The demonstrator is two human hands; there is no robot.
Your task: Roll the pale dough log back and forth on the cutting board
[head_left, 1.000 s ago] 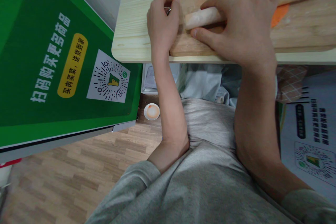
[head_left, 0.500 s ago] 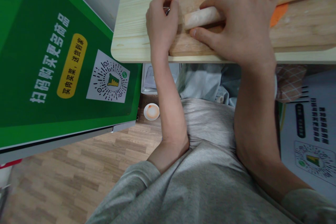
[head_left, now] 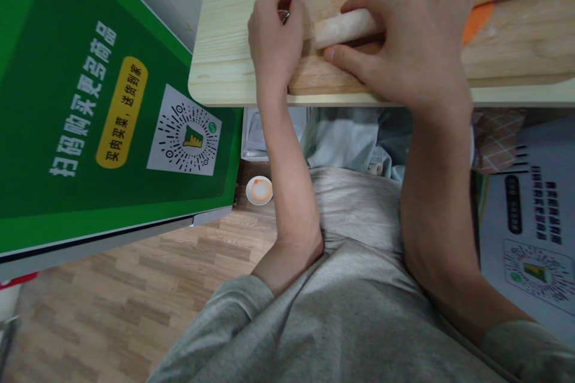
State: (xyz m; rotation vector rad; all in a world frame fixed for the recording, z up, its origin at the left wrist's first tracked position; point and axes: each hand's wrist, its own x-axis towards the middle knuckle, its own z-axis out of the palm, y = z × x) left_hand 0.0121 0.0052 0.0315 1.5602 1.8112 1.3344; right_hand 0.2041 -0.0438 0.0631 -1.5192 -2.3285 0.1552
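A long, pale, floury dough roll lies across a wooden cutting board, its flat end pointing left. My right hand rests over the roll, thumb on the near side and fingers on the far side, hiding its middle. Just left of the flat end, my left hand is closed in a fist at the board's left edge. A small shiny metal bit shows between its thumb and finger; the rest of that object is hidden.
The board lies on a light wood table with a rounded front corner. A green panel with a QR code stands at left. Below are a white dish and a checked cloth.
The whole view has shifted very slightly. Both hands keep the same pose, and the dough roll stays in place on the board.
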